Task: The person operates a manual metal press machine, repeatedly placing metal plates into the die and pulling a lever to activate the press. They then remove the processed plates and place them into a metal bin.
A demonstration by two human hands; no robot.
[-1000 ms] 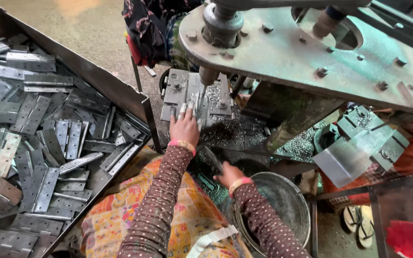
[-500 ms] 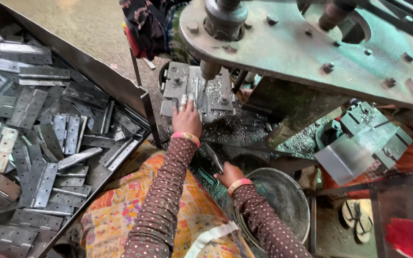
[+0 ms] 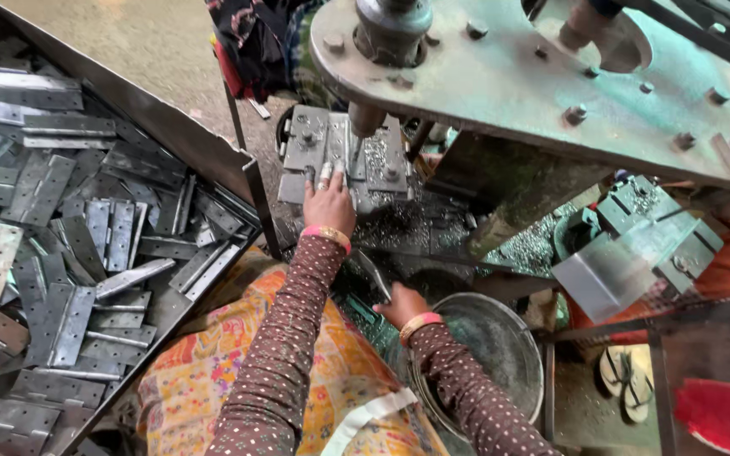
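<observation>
Head view: nearest, the right hand (image 3: pixel 400 304) grips a flat metal strip (image 3: pixel 373 274) beside the steel bowl (image 3: pixel 500 355). Ahead, the left hand (image 3: pixel 329 203), fingers extended, presses a hinge plate (image 3: pixel 318 143) on the press die; keep fingertips clear of the punch (image 3: pixel 365 118).

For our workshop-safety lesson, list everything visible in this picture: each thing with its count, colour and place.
metal hinges: many, grey, piled in tray at left
tray: one, dark steel, left
press machine: one, grey-green, top
die block: one, grey, under the ram
metal basin: one, grey, lower centre
sandals: two, pale, floor at right
left hand: on the die block, fingers at a workpiece
right hand: low by the basin, holding a thin metal piece
</observation>
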